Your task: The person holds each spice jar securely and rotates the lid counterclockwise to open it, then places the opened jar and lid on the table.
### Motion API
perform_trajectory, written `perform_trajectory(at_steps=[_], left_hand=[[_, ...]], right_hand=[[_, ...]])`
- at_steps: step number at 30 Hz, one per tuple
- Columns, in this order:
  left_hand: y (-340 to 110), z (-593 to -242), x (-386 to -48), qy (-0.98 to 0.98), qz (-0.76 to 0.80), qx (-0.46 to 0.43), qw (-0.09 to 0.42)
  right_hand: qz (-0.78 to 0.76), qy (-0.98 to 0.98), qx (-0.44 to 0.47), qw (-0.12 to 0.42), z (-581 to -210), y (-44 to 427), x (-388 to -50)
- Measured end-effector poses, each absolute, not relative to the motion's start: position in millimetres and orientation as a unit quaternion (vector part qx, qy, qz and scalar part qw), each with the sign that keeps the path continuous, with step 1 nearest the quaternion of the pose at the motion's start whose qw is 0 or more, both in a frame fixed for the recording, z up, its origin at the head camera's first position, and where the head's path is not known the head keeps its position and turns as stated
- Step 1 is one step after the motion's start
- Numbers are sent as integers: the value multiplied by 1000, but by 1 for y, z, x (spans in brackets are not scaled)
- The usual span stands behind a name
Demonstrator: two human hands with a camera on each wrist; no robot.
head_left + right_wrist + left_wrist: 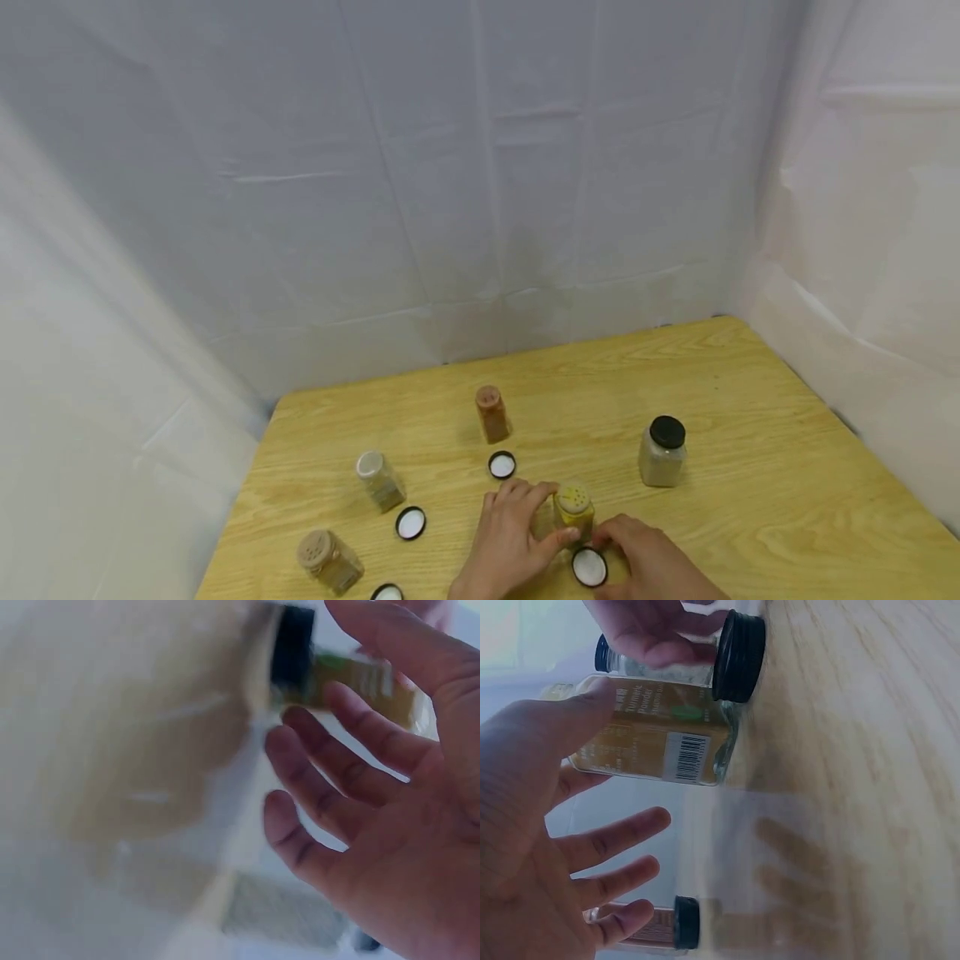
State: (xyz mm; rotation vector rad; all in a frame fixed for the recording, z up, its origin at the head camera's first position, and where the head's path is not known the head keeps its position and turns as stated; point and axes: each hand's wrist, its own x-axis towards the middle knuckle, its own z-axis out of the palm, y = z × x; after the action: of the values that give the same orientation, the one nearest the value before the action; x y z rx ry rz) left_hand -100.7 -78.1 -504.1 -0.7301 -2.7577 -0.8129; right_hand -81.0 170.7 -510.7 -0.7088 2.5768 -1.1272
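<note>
My left hand (506, 537) holds a turmeric powder jar (656, 731) between thumb and index finger, its other fingers spread. In the head view the jar has a yellow, perforated shaker top (573, 498) and stands upright. A black-rimmed lid (589, 567) with a white inside lies face up on the table just in front of it. My right hand (645, 557) is at that lid, fingers loosely bent around its right side. A fingertip is close to the rim; whether it touches is hard to tell. The right wrist view is blurred, showing relaxed fingers (319, 791) beside the lid (292, 649).
A capped jar with a black lid (663, 452) stands to the right. Behind is a reddish-brown shaker jar (492, 414) with a lid (502, 465) before it. To the left are two more jars (381, 482), lids (410, 522) nearby. White sheeting (480, 183) encloses the wooden table (750, 400).
</note>
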Motion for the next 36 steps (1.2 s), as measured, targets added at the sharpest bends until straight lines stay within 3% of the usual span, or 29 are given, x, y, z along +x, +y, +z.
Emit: perform_trajectory(at_steps=[4, 10, 13, 20, 24, 30, 36], left_hand=[[-76, -496, -103, -932, -252, -252, 64], [-65, -461, -121, -936, -206, -284, 28], [-48, -443, -138, -934, -186, -304, -4], [4, -422, -178, -932, -114, -334, -82], [22, -422, -191, -936, -71, -331, -98], [32, -424, -198, -938, -67, -319, -115], [39, -424, -204, -939, -68, -317, -115]], right_hand=[[-350, 916, -173, 88, -480, 192, -84], [-278, 949, -116, -97, -437, 217, -103], [-219, 957, -108, -160, -433, 219, -115], [-149, 967, -92, -187, -442, 211, -134], [-152, 964, -77, -202, -444, 211, -139], [-177, 968, -68, -164, -443, 211, -141], [-188, 966, -73, -160, -441, 214, -138]])
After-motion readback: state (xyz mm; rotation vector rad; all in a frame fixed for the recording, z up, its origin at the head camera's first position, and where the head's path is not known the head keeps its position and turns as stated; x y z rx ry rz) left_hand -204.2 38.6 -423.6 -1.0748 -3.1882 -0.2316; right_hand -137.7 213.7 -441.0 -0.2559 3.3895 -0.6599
